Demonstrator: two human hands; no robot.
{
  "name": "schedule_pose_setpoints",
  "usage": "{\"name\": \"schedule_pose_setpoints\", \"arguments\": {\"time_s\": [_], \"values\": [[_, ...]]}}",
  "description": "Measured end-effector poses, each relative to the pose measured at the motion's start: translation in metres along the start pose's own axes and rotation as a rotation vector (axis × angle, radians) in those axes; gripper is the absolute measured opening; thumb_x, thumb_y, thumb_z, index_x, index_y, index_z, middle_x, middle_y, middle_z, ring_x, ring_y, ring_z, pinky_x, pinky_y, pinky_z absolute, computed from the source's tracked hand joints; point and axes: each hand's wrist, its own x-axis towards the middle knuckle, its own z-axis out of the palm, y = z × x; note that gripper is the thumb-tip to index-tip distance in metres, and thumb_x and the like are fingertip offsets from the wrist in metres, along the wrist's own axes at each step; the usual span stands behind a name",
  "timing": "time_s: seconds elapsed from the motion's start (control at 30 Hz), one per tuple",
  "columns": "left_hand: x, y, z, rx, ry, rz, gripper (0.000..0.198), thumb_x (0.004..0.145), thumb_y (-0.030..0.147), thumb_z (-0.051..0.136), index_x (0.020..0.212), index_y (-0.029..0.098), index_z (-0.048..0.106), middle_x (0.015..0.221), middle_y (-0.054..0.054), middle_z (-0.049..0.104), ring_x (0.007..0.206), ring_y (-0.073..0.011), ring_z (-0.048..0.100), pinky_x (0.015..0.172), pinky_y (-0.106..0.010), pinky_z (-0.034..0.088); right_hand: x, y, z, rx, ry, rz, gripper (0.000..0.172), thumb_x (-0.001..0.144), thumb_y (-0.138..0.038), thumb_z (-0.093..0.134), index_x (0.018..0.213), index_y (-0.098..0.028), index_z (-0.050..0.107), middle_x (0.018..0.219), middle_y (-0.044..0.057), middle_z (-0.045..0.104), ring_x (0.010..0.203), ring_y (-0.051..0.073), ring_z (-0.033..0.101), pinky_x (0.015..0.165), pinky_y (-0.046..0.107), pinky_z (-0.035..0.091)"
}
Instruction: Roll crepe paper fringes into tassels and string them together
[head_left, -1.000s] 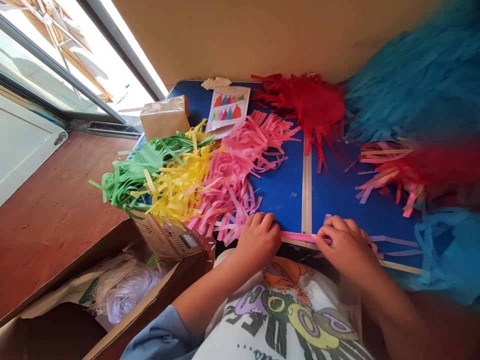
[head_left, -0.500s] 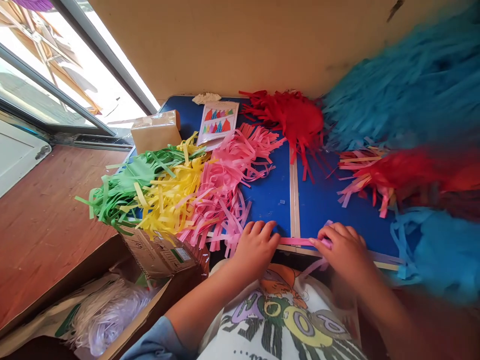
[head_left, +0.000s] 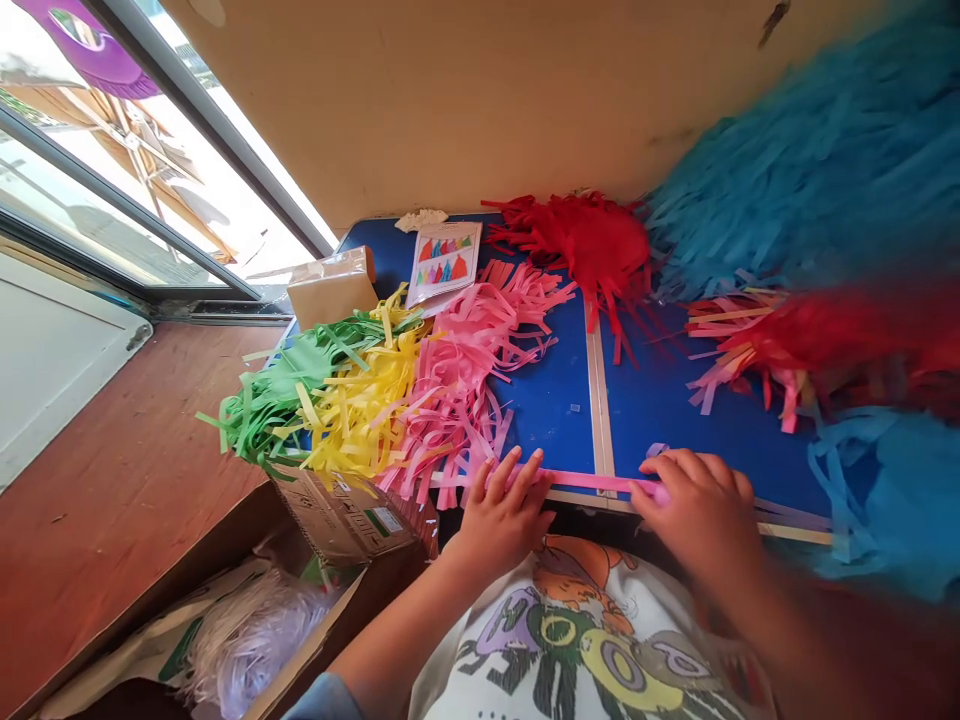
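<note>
A pink paper strip lies along the near edge of the blue table. My left hand rests on its left end with fingers stretched out and apart. My right hand is closed in a pinch on the strip's right end, partly blurred. A heap of cut pink paper strips lies just left of my left hand.
Green strips and yellow strips lie at the left, red strips at the back, blue fringe at the right. A printed card and a brown packet sit behind. An open cardboard box stands by my left.
My left hand has opened from curled fingers to spread fingers on the strip. The right hand stays pinched on the other end. The camera has shifted slightly.
</note>
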Motion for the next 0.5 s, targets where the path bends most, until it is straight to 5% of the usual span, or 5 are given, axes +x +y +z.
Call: {"name": "schedule_pose_setpoints", "arguments": {"time_s": [0.1,0.2,0.33,0.5], "values": [[0.001,0.004,0.001,-0.019,0.019,-0.032,0.034,0.081,0.044,0.052,0.107,0.024,0.062,0.124,-0.001,0.057,0.118,-0.0221,0.043,0.105,-0.039,0.019,0.002,-0.020,-0.011,0.008,0.187,-0.010,0.011,0.076,-0.025,0.059,0.083,-0.017,0.059,0.095,0.009,0.059,0.092,0.028,0.050,0.080,0.042,0.036],[0.001,0.004,0.003,-0.039,0.045,-0.051,0.031,0.081,0.043,0.052,0.104,0.026,0.063,0.125,0.001,0.057,0.119,-0.0228,0.042,0.105,-0.040,0.018,0.000,-0.052,-0.017,0.259,0.305,-0.172,0.022,0.078,-0.024,0.059,0.096,-0.012,0.056,0.102,0.014,0.057,0.102,0.027,0.050,0.088,0.042,0.041],[0.003,0.000,0.004,-0.044,0.030,-0.051,0.026,0.081,0.036,0.051,0.102,0.027,0.064,0.126,0.000,0.056,0.121,-0.0235,0.041,0.107,-0.042,0.013,-0.013,-0.088,-0.001,0.389,0.071,-0.433,0.053,0.085,-0.040,0.047,0.123,-0.004,0.043,0.127,0.018,0.045,0.122,0.026,0.038,0.096,0.037,0.040],[0.009,-0.007,-0.001,-0.041,0.017,-0.092,0.017,0.080,0.035,0.054,0.091,0.029,0.065,0.126,0.001,0.056,0.120,-0.0237,0.044,0.108,-0.044,0.010,-0.027,-0.095,0.023,0.189,-0.054,-0.363,0.098,0.072,-0.076,0.039,0.128,0.004,0.040,0.136,0.024,0.032,0.129,0.033,0.024,0.099,0.042,0.033]]}}
